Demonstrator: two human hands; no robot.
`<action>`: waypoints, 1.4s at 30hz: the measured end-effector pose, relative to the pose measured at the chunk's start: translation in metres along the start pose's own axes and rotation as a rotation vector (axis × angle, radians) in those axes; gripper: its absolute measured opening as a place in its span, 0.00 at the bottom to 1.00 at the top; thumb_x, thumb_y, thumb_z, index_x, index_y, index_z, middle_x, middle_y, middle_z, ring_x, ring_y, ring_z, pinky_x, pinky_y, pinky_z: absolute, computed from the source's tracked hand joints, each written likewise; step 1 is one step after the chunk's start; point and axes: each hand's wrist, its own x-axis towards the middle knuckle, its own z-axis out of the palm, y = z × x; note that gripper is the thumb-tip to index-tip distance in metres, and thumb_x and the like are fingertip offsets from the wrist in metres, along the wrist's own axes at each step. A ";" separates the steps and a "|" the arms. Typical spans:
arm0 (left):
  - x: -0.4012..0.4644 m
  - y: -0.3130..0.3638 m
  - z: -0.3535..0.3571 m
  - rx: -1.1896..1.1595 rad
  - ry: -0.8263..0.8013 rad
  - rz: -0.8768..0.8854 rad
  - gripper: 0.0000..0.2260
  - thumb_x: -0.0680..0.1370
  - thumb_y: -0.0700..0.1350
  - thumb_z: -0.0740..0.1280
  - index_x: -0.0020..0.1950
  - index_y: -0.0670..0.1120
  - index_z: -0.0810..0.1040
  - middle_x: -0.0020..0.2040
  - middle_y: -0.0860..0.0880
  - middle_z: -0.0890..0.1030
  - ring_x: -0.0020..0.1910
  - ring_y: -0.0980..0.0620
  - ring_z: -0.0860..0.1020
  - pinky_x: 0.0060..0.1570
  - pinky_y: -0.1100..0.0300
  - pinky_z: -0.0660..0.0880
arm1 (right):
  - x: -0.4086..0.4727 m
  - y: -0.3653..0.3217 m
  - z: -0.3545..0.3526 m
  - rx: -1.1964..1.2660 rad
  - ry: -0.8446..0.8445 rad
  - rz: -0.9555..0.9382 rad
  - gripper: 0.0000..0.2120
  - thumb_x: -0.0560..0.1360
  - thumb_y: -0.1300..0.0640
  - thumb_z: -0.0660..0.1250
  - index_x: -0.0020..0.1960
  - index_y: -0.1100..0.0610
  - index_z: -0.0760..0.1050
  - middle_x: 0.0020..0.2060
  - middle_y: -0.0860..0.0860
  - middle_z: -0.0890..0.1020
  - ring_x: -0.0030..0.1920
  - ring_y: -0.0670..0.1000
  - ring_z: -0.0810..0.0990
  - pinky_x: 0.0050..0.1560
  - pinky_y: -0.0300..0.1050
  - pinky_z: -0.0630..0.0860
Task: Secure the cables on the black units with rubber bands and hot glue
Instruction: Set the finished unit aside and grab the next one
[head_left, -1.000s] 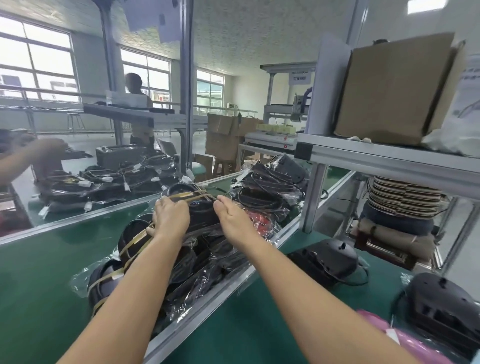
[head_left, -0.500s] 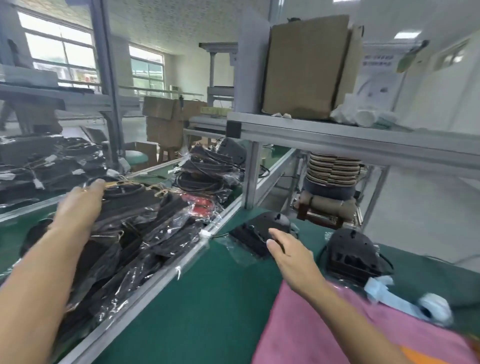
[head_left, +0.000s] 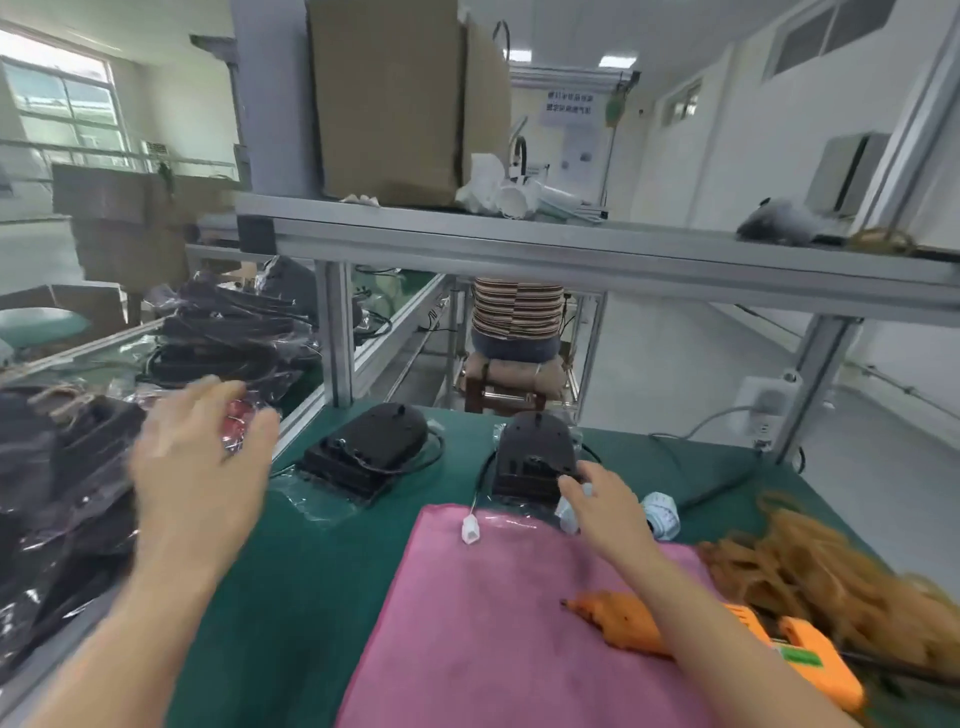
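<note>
Two black units lie on the green bench: one (head_left: 366, 452) at centre, one (head_left: 535, 454) to its right at the far edge of a pink cloth (head_left: 493, 623). A white cable plug (head_left: 470, 532) from the right unit rests on the cloth. My right hand (head_left: 605, 506) reaches over the cloth with its fingers at the right unit's near edge, holding nothing I can see. My left hand (head_left: 200, 467), blurred, hovers open and empty above the bench's left rail. An orange hot glue gun (head_left: 727, 642) lies on the cloth under my right forearm. A heap of tan rubber bands (head_left: 815, 577) sits at the right.
Bagged black units (head_left: 78, 467) pile up on the conveyor at left, behind an aluminium rail (head_left: 296, 421). A shelf (head_left: 571, 244) with a cardboard box (head_left: 395, 98) crosses overhead. White tape rolls (head_left: 660, 514) lie by my right hand. A seated person in a striped shirt (head_left: 514, 312) is beyond the bench.
The view has swung right from the conveyor to the bench. My left hand came off the bagged units and moved right. My right hand moved on from the centre unit to the right unit.
</note>
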 end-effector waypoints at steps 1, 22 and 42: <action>-0.017 0.019 0.017 -0.058 -0.110 0.054 0.18 0.78 0.49 0.66 0.65 0.41 0.76 0.68 0.41 0.74 0.68 0.43 0.68 0.70 0.49 0.61 | 0.005 0.002 0.000 0.021 0.019 0.049 0.14 0.80 0.51 0.58 0.55 0.61 0.75 0.57 0.61 0.77 0.58 0.59 0.73 0.57 0.52 0.69; -0.044 0.053 0.248 0.319 -0.847 -0.118 0.03 0.76 0.35 0.61 0.45 0.43 0.68 0.54 0.43 0.77 0.50 0.43 0.77 0.40 0.57 0.68 | 0.100 0.016 0.017 0.096 -0.093 0.376 0.17 0.74 0.46 0.65 0.55 0.59 0.73 0.48 0.54 0.79 0.51 0.56 0.78 0.57 0.48 0.73; -0.035 0.090 0.185 -1.131 -0.652 -0.795 0.09 0.77 0.36 0.62 0.56 0.38 0.76 0.45 0.41 0.82 0.38 0.43 0.81 0.31 0.52 0.79 | 0.055 -0.011 -0.029 0.622 -0.042 0.218 0.18 0.65 0.53 0.72 0.48 0.65 0.77 0.39 0.56 0.75 0.38 0.52 0.72 0.39 0.46 0.67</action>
